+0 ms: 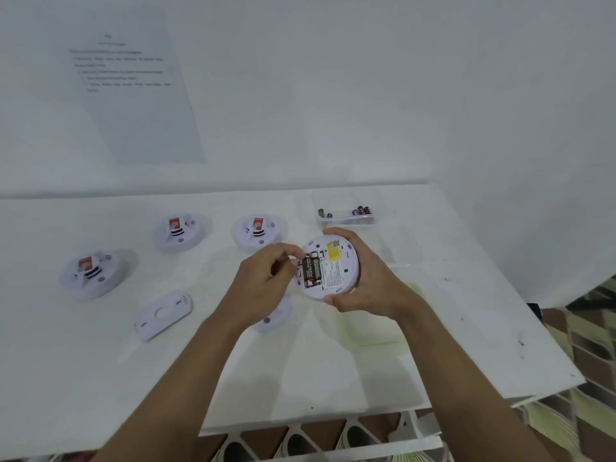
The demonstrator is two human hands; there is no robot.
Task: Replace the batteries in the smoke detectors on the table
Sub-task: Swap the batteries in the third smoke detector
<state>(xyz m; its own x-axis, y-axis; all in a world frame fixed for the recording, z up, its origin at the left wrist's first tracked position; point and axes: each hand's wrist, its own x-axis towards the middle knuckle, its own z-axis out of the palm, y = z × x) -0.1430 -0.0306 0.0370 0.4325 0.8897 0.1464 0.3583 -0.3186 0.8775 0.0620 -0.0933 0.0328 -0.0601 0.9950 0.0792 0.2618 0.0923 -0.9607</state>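
Partly left hand (266, 278) hides lower detector (275, 316), grip unclear; right hand (370, 285) clasps opened detector (336, 261).

Around the held detector (333, 265), above the table (100, 378), the left detector (91, 273) and middle detector (180, 231) are sitting at nine o'clock, the third detector (258, 230) at ten, the mounting plate (163, 315) at eight, and the battery tray (346, 216) at twelve.

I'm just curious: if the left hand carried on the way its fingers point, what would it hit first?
The left hand would likely meet the batteries in the smoke detector the right hand holds; depth is unclear.
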